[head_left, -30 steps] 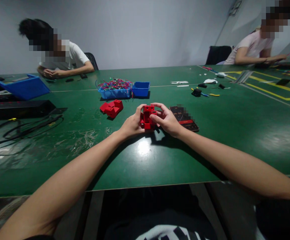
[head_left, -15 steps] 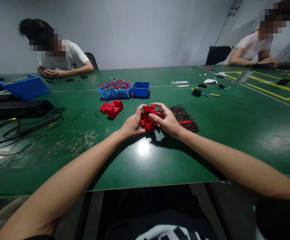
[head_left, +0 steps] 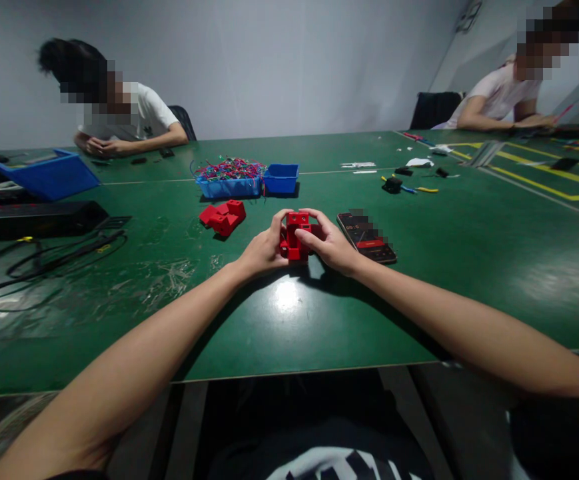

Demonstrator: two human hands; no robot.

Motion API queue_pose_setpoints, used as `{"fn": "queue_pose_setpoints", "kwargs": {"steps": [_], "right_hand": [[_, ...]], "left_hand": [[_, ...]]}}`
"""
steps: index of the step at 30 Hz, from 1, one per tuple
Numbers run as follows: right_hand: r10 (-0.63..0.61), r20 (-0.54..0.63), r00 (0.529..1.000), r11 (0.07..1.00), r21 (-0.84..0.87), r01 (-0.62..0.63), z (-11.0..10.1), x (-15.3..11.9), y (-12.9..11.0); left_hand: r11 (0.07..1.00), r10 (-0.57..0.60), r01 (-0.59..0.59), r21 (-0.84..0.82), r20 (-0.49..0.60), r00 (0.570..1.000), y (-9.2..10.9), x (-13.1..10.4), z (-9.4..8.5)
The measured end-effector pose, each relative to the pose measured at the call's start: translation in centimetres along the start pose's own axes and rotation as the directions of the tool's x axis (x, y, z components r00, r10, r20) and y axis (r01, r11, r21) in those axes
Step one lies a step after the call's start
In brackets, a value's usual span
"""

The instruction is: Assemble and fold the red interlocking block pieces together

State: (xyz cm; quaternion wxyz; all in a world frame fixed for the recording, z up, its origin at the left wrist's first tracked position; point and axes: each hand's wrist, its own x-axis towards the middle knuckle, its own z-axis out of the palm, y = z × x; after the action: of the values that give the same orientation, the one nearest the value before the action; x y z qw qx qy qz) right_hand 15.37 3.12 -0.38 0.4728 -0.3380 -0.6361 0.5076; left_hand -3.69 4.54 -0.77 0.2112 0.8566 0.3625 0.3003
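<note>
Left hand (head_left: 265, 248) and right hand (head_left: 338, 248) are pinching a blocky red piece (head_left: 294, 247) at twelve o'clock, its top showing two round holes, its front a hollow. Toward eleven, a blue tray (head_left: 230, 189) is brimming with multicoloured wires (head_left: 229, 169), a blue bin (head_left: 282, 185) standing beside it.

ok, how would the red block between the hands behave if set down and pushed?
Red block: probably stiff, given its crisp, square edges. Likely light for its size, since a recess opens in its front. Flat faces suggest sliding, not rolling.
</note>
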Motion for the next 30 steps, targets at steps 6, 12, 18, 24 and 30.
{"fn": "queue_pose_setpoints", "kwargs": {"steps": [6,12,18,24,30], "right_hand": [[0.020,0.052,0.998,1.000,-0.020,-0.019,-0.4,0.0,-0.1],[0.017,0.117,0.993,0.998,-0.067,-0.009,-0.3,-0.3,-0.6],[0.022,0.104,0.994,0.998,-0.056,-0.016,-0.3,-0.1,-0.1],[0.017,0.102,0.995,1.000,-0.017,-0.016,-0.4,0.0,0.3],[0.020,0.092,0.996,1.000,-0.011,-0.019,-0.4,0.0,0.4]], "left_hand": [[1.000,-0.005,0.005,0.021,-0.010,1.000,-0.1,0.0,0.0],[1.000,0.001,-0.001,0.001,-0.025,1.000,-0.3,0.1,0.2],[1.000,-0.019,0.019,0.022,-0.001,1.000,0.1,0.2,-0.1],[0.999,-0.044,0.044,0.008,0.029,0.999,0.1,0.4,-0.8],[0.989,-0.091,0.077,0.129,0.111,0.990,-1.4,0.7,-2.3]]}}
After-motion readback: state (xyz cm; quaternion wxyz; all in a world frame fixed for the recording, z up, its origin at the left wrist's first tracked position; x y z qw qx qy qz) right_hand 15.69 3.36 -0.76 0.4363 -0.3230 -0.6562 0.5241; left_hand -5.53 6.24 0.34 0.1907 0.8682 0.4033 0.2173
